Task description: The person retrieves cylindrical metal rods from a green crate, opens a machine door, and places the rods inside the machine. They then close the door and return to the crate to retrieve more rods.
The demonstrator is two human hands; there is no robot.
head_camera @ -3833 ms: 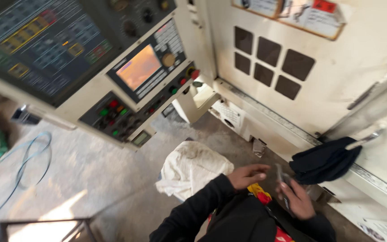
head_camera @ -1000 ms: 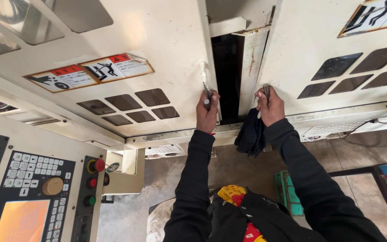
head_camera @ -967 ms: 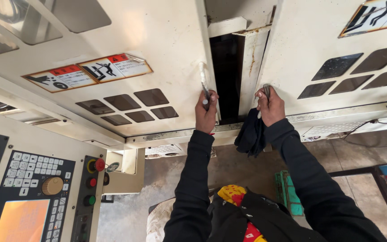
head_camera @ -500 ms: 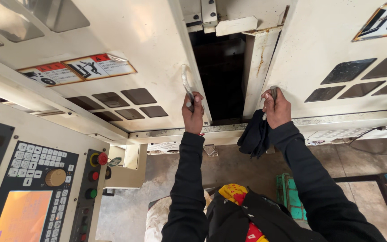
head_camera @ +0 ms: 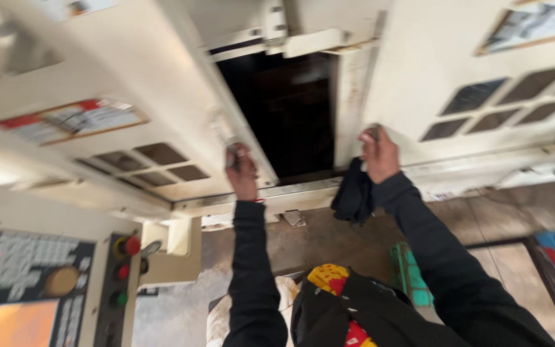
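Note:
Two cream sliding doors of a large machine stand before me with a dark gap (head_camera: 287,115) between them. My left hand (head_camera: 241,170) grips the handle on the left door (head_camera: 162,96) at its inner edge. On the right door (head_camera: 431,77), my right hand (head_camera: 378,153) holds the handle at the inner edge. A dark cloth (head_camera: 353,193) hangs just below my right hand, against the door's bottom rail. Both my arms are in black sleeves.
A control panel (head_camera: 40,289) with keypad, orange screen and red and green buttons sits at lower left. Dark window squares (head_camera: 162,164) and a framed label (head_camera: 72,119) are on the left door. A green object (head_camera: 409,276) and white rag (head_camera: 216,321) lie on the floor.
The left door has slid further left with my left hand on it, so the dark gap between the doors is much wider. My right hand stays on the right door's handle.

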